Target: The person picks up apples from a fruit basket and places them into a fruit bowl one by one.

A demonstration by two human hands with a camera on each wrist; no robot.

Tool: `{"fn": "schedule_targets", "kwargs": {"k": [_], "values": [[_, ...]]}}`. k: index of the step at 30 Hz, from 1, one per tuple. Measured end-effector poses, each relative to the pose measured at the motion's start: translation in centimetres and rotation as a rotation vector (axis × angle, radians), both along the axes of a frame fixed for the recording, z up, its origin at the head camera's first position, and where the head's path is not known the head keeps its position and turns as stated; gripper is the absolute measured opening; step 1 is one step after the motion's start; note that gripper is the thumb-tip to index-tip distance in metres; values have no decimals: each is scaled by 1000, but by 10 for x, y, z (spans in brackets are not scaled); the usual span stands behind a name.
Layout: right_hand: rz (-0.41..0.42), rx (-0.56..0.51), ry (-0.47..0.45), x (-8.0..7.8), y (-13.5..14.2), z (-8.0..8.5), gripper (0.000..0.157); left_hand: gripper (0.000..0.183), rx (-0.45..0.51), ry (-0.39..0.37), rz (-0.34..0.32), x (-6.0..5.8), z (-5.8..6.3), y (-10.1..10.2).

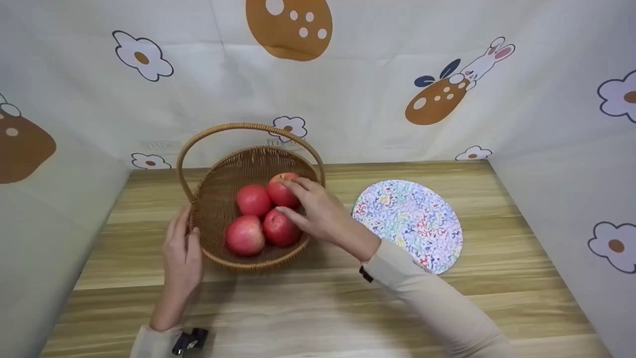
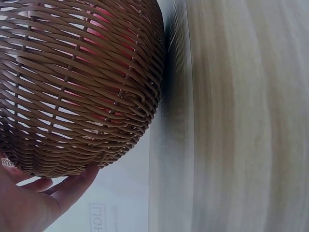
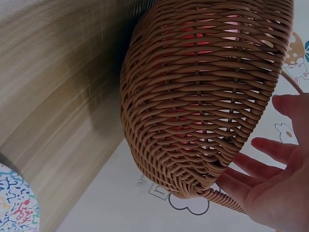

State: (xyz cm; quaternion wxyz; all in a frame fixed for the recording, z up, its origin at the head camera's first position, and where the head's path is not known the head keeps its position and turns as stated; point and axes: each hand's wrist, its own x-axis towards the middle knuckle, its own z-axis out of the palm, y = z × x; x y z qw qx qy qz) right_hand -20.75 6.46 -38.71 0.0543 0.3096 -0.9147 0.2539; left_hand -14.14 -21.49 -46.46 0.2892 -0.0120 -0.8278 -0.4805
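Note:
A brown wicker basket point(image 1: 211, 199) with a tall arched handle point(image 1: 243, 126) stands on the table, holding several red apples point(image 1: 254, 200). My left hand point(image 1: 181, 253) rests against the basket's left side, its fingers at the rim by the foot of the handle. In the left wrist view, those fingers point(image 2: 72, 188) touch the woven outer wall. Over the basket's right rim reaches my right hand point(image 1: 323, 211), fingers spread. Its fingertips overlap the upper right apple point(image 1: 280, 191), and its thumb lies over the lower right apple point(image 1: 281, 229).
Right of the basket lies a round mat point(image 1: 407, 219) with a multicoloured speckled pattern, partly under the right sleeve point(image 1: 422, 288) in this view. Patterned white sheeting point(image 1: 367, 99) encloses the wooden table point(image 1: 278, 313) at the back and both sides.

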Motion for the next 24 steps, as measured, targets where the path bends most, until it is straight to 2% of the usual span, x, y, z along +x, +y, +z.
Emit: {"fn": "schedule_targets", "kwargs": {"k": [14, 19, 24], "values": [[-98, -112, -169, -11, -11, 0, 66, 53, 22, 6, -15, 0, -1, 0], [-158, -103, -208, -12, -18, 2, 69, 52, 13, -1, -6, 0, -1, 0], [-190, -138, -230, -16, -23, 0, 68, 51, 10, -7, 8, 0, -2, 1]]}}
